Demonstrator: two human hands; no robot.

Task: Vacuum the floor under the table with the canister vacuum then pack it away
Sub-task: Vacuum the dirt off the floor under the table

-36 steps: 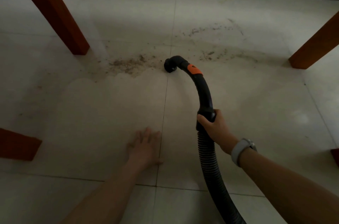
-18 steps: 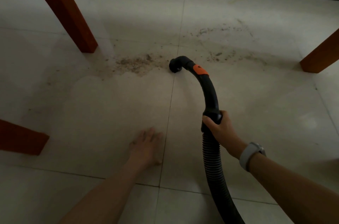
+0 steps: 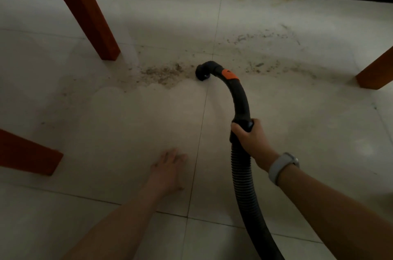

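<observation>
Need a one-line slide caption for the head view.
Right hand steers the vacuum hose toward dirt between table legs; left hand braces on tile.

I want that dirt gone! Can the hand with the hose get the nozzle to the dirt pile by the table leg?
Probably yes. The right hand holds the hose, the nozzle sits beside the dirt pile, with only bare floor between.

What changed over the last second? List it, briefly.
The nozzle edged left toward the dirt pile, steered by the right hand. Same grip on the hose; left hand still flat on the floor. Nothing released.
</observation>
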